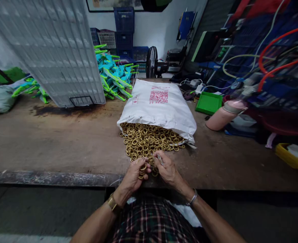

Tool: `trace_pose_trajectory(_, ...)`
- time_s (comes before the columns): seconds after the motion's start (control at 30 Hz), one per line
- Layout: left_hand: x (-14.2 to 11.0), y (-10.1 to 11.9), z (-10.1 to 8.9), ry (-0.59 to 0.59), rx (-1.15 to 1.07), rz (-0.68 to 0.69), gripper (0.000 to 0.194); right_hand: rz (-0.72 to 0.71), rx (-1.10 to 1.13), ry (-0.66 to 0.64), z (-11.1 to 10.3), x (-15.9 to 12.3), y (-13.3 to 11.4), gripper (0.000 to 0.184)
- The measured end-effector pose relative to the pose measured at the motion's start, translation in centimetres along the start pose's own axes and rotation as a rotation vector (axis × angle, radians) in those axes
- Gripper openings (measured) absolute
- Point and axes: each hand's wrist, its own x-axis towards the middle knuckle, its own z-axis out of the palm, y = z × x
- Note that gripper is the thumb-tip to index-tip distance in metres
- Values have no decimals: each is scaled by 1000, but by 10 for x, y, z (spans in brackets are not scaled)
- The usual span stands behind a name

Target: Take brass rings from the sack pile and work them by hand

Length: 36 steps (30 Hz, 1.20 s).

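Note:
Several brass-coloured rings [142, 172] are bunched in my left hand [135, 173], its fingers closed round them. My right hand [167, 171] is closed, with a slim silvery metal piece [160, 159] showing along its fingers; its exact kind cannot be made out. Between my fingertips is another brass ring [151, 160], and more rings lie just below it. Right beyond both hands, a heap of the same rings [145, 141] spills from the open mouth of a white woven sack [141, 109] lying on the wooden table [75, 141].
At the left stands a ribbed translucent panel [70, 60], with green and turquoise plastic pieces [116, 77] behind it. To the right are a green tray [209, 103], a pink bottle-shaped container [223, 116] and a yellow basket [292, 157]. A black fan [152, 62] stands behind.

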Motion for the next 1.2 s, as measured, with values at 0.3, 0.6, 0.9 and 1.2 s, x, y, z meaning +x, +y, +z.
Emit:
trace_pose_trajectory(0.3, -3, -2, 2, -64, 104, 52, 34, 48, 53, -35, 3, -3, 3, 16)
trace_pose_trajectory(0.6, -10, -2, 8, -36, 391, 108, 38, 161, 80, -56, 6, -2, -2, 19)
trace_pose_trajectory(0.9, -12, -4, 1, -111, 530, 155, 32, 181, 153, -66, 8, -3, -1, 16)
trace_pose_trajectory(1.2, -15, -5, -3, -127, 561, 182, 31, 159, 143, -40, 8, -3, -3, 20)
